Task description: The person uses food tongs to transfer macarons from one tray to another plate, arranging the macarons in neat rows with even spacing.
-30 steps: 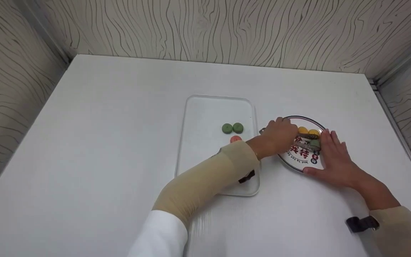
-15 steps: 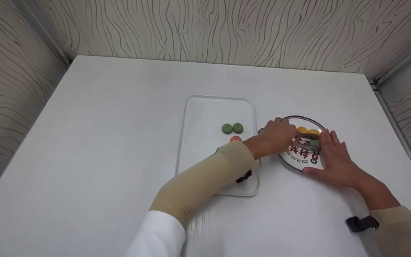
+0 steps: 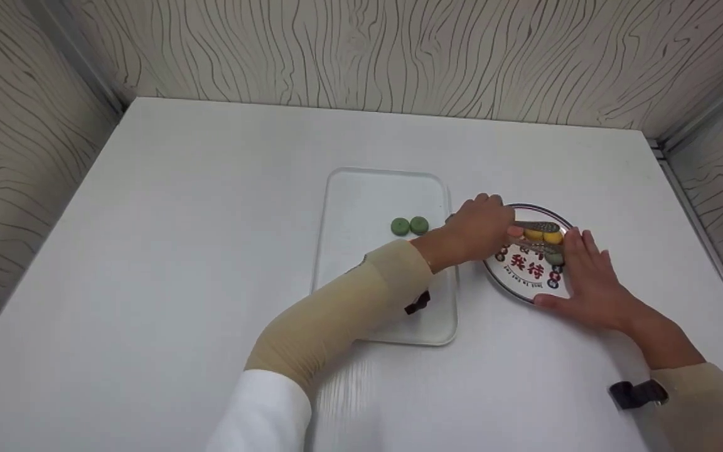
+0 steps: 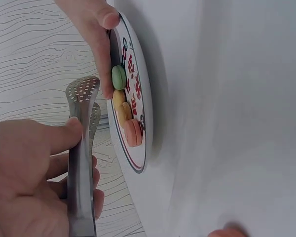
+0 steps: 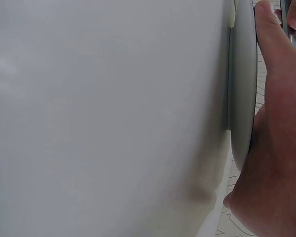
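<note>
My left hand (image 3: 482,227) grips metal tongs (image 4: 80,173) with perforated tips, thumb on one arm and fingers round the other. The tongs' arms stand apart over a round white plate (image 3: 504,285) with red characters and a dark rim. In the left wrist view nothing sits between the tips. On the plate lie a green macaron (image 4: 119,77), two yellow macarons (image 4: 124,113) and an orange macaron (image 4: 133,133), roughly in a row. My right hand (image 3: 594,285) rests with straight fingers along the plate's right edge, thumb on the near rim.
A shallow clear tray (image 3: 368,188) lies left of the plate, partly under my left forearm. Two green macarons (image 3: 410,226) sit in it. Part of an orange macaron (image 4: 228,232) shows at the bottom of the left wrist view. A wood-patterned panel (image 3: 361,56) stands behind the table.
My left hand has moved slightly up and left with the tongs, whose arms stand a little wider. The orange macaron on the plate has come into view. The right hand stays still.
</note>
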A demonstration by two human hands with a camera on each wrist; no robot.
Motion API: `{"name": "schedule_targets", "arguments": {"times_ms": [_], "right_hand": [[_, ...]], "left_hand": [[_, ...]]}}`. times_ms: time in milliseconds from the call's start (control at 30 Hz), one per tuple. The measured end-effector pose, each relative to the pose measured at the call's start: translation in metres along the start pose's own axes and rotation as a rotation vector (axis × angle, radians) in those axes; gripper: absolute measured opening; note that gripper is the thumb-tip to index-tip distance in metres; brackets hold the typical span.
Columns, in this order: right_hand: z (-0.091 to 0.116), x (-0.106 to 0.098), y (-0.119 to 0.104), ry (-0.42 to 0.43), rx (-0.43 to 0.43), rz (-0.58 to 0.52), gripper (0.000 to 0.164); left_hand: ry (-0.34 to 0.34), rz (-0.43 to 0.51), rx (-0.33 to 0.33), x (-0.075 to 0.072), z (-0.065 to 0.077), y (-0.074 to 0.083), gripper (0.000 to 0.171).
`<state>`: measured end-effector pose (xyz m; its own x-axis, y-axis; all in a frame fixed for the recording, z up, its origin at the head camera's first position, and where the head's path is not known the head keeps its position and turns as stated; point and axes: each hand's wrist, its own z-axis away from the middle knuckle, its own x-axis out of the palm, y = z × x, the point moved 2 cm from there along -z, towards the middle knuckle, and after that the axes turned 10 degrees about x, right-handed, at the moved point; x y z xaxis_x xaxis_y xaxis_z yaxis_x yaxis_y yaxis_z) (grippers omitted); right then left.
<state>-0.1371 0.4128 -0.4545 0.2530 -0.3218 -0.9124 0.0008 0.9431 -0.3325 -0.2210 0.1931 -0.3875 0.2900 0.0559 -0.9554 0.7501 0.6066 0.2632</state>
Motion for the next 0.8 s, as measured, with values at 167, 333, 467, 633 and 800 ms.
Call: {"name": "schedule_targets", "arguments": {"times_ms": [167, 333, 467, 633, 800], "right_hand": [[-0.001, 0.000, 0.000, -0.013, 0.012, 0.012, 0.129], [0.000, 0.000, -0.001, -0.014, 0.013, 0.015, 0.129], [0.000, 0.000, -0.001, -0.011, 0.011, 0.010, 0.129], [0.000, -0.001, -0.001, -0.007, 0.010, 0.014, 0.130], [-0.001, 0.000, -0.001, -0.010, 0.014, 0.013, 0.130]], "left_hand": [[0.001, -0.009, -0.015, -0.008, 0.005, -0.005, 0.041], [0.008, 0.047, -0.043, -0.013, 0.010, -0.007, 0.044], [0.026, 0.081, -0.053, -0.015, 0.015, -0.009, 0.044], [0.054, 0.089, -0.046, -0.018, 0.023, -0.016, 0.042], [0.089, 0.105, -0.028, -0.020, 0.032, -0.024, 0.040]]}}
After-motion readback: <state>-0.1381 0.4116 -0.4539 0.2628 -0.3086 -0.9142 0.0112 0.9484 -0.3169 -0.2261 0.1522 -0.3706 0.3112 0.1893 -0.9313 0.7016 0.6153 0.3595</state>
